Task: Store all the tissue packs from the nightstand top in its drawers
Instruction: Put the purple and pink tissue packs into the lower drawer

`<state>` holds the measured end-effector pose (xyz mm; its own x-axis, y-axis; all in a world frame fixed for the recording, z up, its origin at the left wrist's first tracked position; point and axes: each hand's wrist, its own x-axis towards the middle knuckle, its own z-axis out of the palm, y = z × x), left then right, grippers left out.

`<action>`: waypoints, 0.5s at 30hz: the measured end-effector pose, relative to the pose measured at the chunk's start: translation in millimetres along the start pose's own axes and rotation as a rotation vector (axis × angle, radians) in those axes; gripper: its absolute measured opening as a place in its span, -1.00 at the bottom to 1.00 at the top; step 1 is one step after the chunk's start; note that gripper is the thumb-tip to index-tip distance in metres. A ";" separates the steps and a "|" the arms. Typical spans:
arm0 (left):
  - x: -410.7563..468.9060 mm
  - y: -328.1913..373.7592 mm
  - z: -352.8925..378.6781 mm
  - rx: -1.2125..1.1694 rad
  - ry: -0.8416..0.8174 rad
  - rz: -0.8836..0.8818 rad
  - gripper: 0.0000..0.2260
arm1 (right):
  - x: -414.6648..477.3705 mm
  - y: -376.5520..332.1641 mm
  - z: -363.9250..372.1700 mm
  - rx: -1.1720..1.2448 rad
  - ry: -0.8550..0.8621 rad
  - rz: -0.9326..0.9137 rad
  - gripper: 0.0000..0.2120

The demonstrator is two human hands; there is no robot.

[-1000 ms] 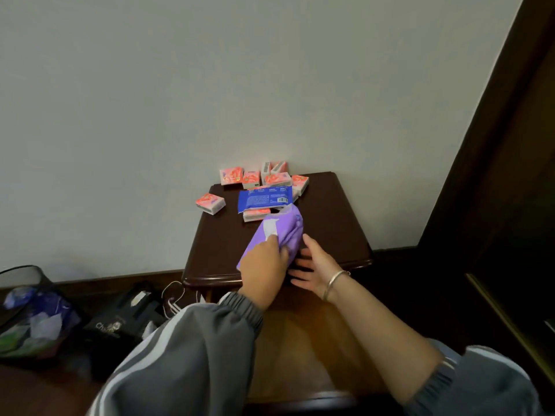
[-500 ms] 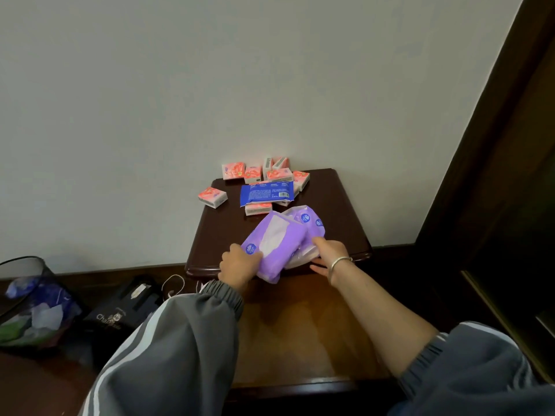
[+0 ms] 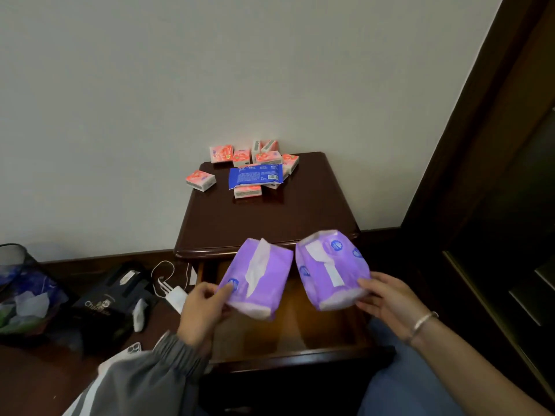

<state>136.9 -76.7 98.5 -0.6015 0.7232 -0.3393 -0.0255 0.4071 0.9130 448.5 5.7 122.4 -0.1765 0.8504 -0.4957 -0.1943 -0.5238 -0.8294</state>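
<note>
My left hand (image 3: 201,309) grips a purple tissue pack (image 3: 258,277) by its near corner, above the open top drawer (image 3: 300,334) of the dark wooden nightstand (image 3: 264,223). My right hand (image 3: 387,298) holds a second purple tissue pack (image 3: 330,268) beside it, also over the drawer. At the back of the nightstand top lie a blue tissue pack (image 3: 256,175) and several small pink tissue packs (image 3: 200,180), one overhanging the left edge. The drawer's wooden bottom shows bare where I can see it.
A black mesh bin (image 3: 18,289) with rubbish stands on the floor at left. A black box (image 3: 105,298), a white charger with cable (image 3: 174,291) and a phone (image 3: 133,348) lie beside the nightstand. Dark wooden furniture (image 3: 510,205) rises at right.
The two purple packs came off the nightstand top and were pulled apart toward me, one in each hand. They now hang over the open drawer.
</note>
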 end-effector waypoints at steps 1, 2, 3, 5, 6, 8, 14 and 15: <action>-7.0 -11.6 -0.2 -0.023 -0.010 -0.022 -0.75 | -5.9 8.1 -7.9 -0.011 0.010 0.020 -0.91; -13.6 -21.4 1.9 -0.043 -0.012 -0.048 -0.75 | -10.2 15.6 -13.8 -0.025 0.024 0.041 -0.91; -19.6 -29.8 5.6 -0.054 -0.011 -0.076 -0.75 | -12.7 23.2 -18.2 -0.037 0.040 0.062 -0.91; -30.0 -37.8 16.1 -0.056 -0.024 -0.132 -0.77 | -14.6 36.6 -19.7 -0.059 0.064 0.094 -0.92; -33.5 -39.0 22.5 -0.043 -0.043 -0.151 -0.78 | -14.7 41.3 -17.0 -0.082 0.072 0.102 -0.92; -37.3 -36.4 34.8 0.029 -0.097 -0.171 -0.80 | -12.4 48.0 -7.1 -0.156 0.094 0.099 -0.93; -26.6 -24.5 49.3 0.716 -0.320 -0.059 -0.84 | -8.3 41.7 9.6 -0.936 0.172 -0.204 -0.62; -24.3 -23.7 47.1 0.850 -0.341 -0.026 -0.82 | -8.0 39.7 9.3 -1.037 0.177 -0.264 -0.63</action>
<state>189.7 -77.6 74.5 -0.3373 0.7787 -0.5291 0.6420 0.6013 0.4758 433.2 -22.4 95.9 -0.0908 0.9688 -0.2308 0.7193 -0.0965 -0.6880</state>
